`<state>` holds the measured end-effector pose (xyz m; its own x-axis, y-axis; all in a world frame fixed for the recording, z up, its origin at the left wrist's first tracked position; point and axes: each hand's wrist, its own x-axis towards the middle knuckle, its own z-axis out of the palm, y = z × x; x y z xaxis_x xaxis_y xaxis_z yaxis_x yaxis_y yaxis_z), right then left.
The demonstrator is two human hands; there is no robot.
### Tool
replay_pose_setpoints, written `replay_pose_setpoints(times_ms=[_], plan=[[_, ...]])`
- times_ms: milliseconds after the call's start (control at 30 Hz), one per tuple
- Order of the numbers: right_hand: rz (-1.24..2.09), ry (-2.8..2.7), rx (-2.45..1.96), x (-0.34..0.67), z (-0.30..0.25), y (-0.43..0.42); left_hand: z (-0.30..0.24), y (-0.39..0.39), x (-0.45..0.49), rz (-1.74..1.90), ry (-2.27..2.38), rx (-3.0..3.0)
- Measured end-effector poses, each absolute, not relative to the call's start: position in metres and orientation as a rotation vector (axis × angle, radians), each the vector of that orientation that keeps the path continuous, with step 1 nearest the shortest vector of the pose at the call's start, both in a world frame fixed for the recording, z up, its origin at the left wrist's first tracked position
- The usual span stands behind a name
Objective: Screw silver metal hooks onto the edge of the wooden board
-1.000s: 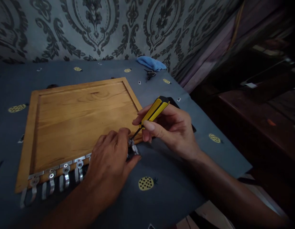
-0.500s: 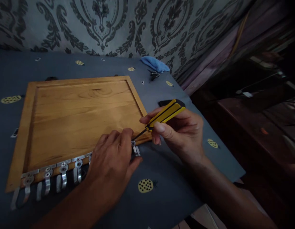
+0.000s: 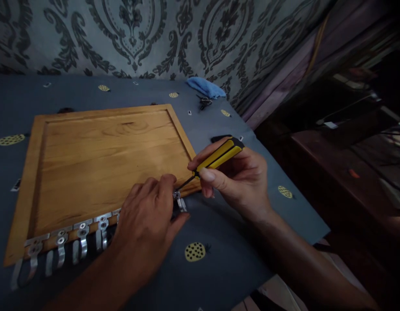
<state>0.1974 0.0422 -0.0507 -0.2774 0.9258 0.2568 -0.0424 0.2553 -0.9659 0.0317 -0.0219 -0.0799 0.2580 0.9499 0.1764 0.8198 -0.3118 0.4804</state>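
Note:
A framed wooden board (image 3: 112, 160) lies flat, with a metal hook rail (image 3: 60, 239) along its near edge. My left hand (image 3: 148, 216) is closed over the rail's right part, fingers on the board and thumb below by the last hook (image 3: 182, 204). It covers several hooks. In my right hand (image 3: 241, 185) I grip a yellow and black screwdriver (image 3: 219, 156) between thumb and fingers. Its shaft slants down to the left, and the tip meets the rail's right end at a screw beside my left index finger.
The table has a blue-grey cover (image 3: 228, 250) printed with pineapples. A blue cloth (image 3: 206, 87) lies at the back, with a small dark object (image 3: 204, 102) beside it. A black item (image 3: 221, 138) sits behind my right hand. A patterned wall covering (image 3: 135, 39) rises behind; dark furniture (image 3: 342, 172) stands right.
The screwdriver handle has rotated a little in my right fingers, its tip staying at the same screw. My left hand keeps its hold. The whole view has shifted slightly.

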Motion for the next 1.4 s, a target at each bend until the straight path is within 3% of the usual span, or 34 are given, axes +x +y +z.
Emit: replay_pose_setpoints(times_ms=[200,600,1400], plan=[[1.275,-1.570,-0.827,0.201,-0.049,0.041,-0.081,-0.022,0.030,0.645,1.636,2.241],[0.952,-1.444,-0.836,0.197,-0.058,0.037,-0.082,-0.021,0.030,0.630,1.649,2.222],[1.077,-1.561,-0.839,0.195,-0.054,0.038,-0.079,-0.020,0.030,0.563,1.669,2.165]])
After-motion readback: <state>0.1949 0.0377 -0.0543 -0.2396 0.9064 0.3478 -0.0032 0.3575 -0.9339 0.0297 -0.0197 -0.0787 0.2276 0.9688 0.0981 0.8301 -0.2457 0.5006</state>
